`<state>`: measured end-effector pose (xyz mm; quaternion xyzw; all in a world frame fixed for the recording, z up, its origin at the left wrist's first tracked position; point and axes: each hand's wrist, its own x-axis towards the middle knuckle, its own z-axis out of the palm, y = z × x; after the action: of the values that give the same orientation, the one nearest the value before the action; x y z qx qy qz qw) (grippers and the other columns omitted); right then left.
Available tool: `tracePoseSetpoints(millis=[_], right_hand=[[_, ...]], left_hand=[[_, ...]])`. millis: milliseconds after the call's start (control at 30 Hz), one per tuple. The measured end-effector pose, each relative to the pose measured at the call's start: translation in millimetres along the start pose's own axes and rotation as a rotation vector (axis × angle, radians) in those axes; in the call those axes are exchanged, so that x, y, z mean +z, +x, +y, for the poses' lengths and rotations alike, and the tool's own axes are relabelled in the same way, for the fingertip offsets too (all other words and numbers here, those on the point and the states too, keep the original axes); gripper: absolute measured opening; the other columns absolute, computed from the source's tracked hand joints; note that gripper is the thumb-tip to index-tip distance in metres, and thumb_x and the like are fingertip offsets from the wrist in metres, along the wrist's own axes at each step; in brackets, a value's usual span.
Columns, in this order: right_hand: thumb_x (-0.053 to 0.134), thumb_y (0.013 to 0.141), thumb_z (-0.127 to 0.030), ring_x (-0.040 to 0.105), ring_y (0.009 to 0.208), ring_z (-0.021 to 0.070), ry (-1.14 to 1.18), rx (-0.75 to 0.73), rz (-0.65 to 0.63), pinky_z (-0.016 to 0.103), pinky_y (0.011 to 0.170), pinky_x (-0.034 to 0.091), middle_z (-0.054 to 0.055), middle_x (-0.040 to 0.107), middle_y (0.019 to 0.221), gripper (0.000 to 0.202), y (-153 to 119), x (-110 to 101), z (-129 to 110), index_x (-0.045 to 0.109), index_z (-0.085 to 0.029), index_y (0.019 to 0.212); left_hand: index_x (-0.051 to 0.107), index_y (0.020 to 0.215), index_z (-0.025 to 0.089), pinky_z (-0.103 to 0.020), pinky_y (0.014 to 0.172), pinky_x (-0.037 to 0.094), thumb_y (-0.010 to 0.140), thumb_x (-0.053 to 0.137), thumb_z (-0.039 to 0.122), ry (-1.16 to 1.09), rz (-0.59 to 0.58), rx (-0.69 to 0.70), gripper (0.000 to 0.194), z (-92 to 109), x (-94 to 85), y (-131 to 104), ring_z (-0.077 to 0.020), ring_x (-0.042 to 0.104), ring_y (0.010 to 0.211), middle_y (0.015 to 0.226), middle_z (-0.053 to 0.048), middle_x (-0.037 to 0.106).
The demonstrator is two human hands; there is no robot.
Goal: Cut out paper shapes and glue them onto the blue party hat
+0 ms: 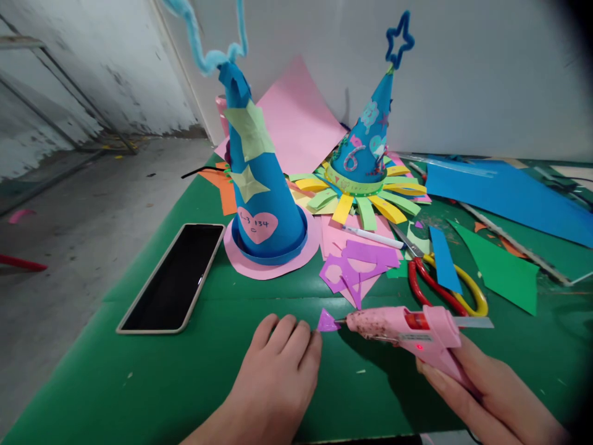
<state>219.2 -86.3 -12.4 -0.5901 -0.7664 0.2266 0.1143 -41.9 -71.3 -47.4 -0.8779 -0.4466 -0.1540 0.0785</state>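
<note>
My right hand [491,383] is wrapped round the handle of a pink hot glue gun [393,324], its red light lit and a clear glue stick [479,322] poking out of the back. The nozzle touches or nearly touches a small purple paper piece [328,321]. My left hand [278,364] has its fingers curled together at that piece's left edge, apparently pinching it; the fingertips are hidden. Beyond stands a blue paper cone hat [266,191] with a pink brim, green stars and a pink heart. A second blue cone hat [364,136] has a fringe of yellow and green strips.
A phone [173,278] lies on the left of the green table [208,364]. Red-and-yellow scissors [428,272], a white pen [373,237], purple scraps [370,254] and blue paper [504,194] spread over the right side. A pink sheet [296,117] leans at the back.
</note>
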Motion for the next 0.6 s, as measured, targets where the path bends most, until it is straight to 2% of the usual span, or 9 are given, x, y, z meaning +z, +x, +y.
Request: tracePoseSetpoints(millis=[133,333,500,600], right_hand=[[0.049,0.08,-0.031,0.064,0.085,0.024,0.017,-0.063,0.022,0.025,0.06,0.056,0.004,0.065,0.102,0.045,2.8,-3.5,-2.5,0.039,-0.027,0.124],[0.05,0.079,-0.029,0.066,0.074,0.0216,0.051,-0.058,0.021,0.023,0.055,0.056,0.002,0.068,0.092,0.04,7.4,-6.3,-7.9,0.047,-0.027,0.118],[0.051,0.079,-0.031,0.064,0.086,0.022,-0.006,-0.011,0.028,0.024,0.066,0.055,0.003,0.065,0.104,0.046,-2.1,-4.5,-1.0,0.04,-0.027,0.123],[0.05,0.08,-0.032,0.063,0.085,0.0195,-0.019,0.013,-0.016,0.022,0.068,0.054,0.003,0.064,0.104,0.044,-4.8,-4.0,4.3,0.037,-0.028,0.122]], left_hand=[[0.06,0.094,0.019,-0.041,0.083,0.032,0.078,0.049,0.026,0.007,-0.028,0.006,0.021,0.4,-0.5,0.1,-0.0219,0.049,0.087,0.088,-0.004,0.06],[0.061,0.092,0.019,-0.041,0.082,0.032,0.077,0.049,0.023,0.003,0.006,0.005,0.019,0.5,-0.1,0.4,-0.0221,0.049,0.086,0.087,-0.005,0.061],[0.061,0.091,0.019,-0.041,0.082,0.033,0.077,0.049,0.022,0.002,0.01,0.003,0.019,0.3,0.4,0.1,-0.0222,0.049,0.086,0.087,-0.005,0.06],[0.061,0.092,0.019,-0.041,0.082,0.033,0.077,0.05,0.023,0.005,0.007,0.002,0.019,0.5,0.2,0.6,-0.022,0.049,0.086,0.087,-0.005,0.06]])
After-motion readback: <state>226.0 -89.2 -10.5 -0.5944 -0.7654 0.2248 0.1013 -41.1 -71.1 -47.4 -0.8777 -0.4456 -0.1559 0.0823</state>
